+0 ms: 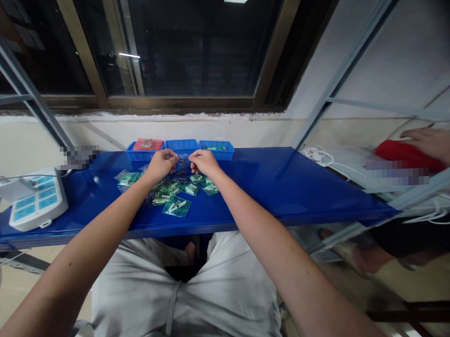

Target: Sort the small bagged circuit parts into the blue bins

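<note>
Over the blue table, my left hand (165, 163) is closed in a pinch at the edge of a clear plastic bag (182, 164). Close by on the right, my right hand (203, 162) has its fingers curled together; what they hold, if anything, is too small to make out. The clear bag lies between the two hands. Beneath them is a pile of small bags with green and white pieces (165, 191). One such bag (177, 206) lies nearest the table's front edge.
Three blue bins stand along the back: one with a red packet (149, 143), a middle bin (181, 144), and one with green pieces (227, 149). A white power strip (40, 201) sits at left. Metal posts flank the table (278, 186); another person's hand (438, 142) is at right.
</note>
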### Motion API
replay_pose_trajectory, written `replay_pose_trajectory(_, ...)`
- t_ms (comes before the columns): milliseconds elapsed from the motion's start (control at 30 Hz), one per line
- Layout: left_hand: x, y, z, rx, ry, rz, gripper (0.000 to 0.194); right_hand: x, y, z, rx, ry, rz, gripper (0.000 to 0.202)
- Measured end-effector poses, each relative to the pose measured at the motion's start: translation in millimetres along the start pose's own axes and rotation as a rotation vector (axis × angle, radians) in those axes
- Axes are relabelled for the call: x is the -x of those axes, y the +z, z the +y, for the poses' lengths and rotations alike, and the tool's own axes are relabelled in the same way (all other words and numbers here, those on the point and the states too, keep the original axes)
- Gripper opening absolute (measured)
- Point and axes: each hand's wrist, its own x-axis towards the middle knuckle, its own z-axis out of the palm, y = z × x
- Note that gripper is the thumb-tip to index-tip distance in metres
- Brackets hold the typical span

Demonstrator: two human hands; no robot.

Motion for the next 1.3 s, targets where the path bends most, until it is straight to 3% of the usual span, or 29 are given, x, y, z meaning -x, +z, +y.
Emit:
replay_pose_trajectory(167, 5.7, 1.0, 9.2, 0.105, -0.044, -0.045, 0.008, 2.3, 1.1, -5.8, -0.081, 0.096, -0.027, 0.014)
replay_pose_trajectory(333, 7.8, 2.2, 16.6, 0.168, -0.051, -0.029, 0.014, 0.9, 1.0, -6.1, -0.174, 0.081, -0.023, 0.014)
replay_pose_trajectory(667, -2.9, 3.2, -7.4, 0.017, 0.047, -0.05, 0.008, -3.3, 1.9, 4.5, 0.0, -0.095, -0.002, 0.016)
replay_pose_trajectory(933, -1.5, 2.8, -6.3, 0.002, 0.063, -0.033, 0.007, -7.4, 2.0, 10.1, 0.05, -0.109, 0.008, 0.011)
replay_pose_trajectory(1167, -4.1, 1.7, 2.4, 0.05, 0.006, 0.023, 0.02, -8.0, -3.0, 7.5, 0.114, -0.093, 0.151, 0.007)
replay_pose_trajectory(1300, -19.4, -0.5, 3.8, 0.074, -0.003, 0.01, 0.034, -7.3, -3.5, 4.4, 0.131, -0.086, 0.15, 0.007)
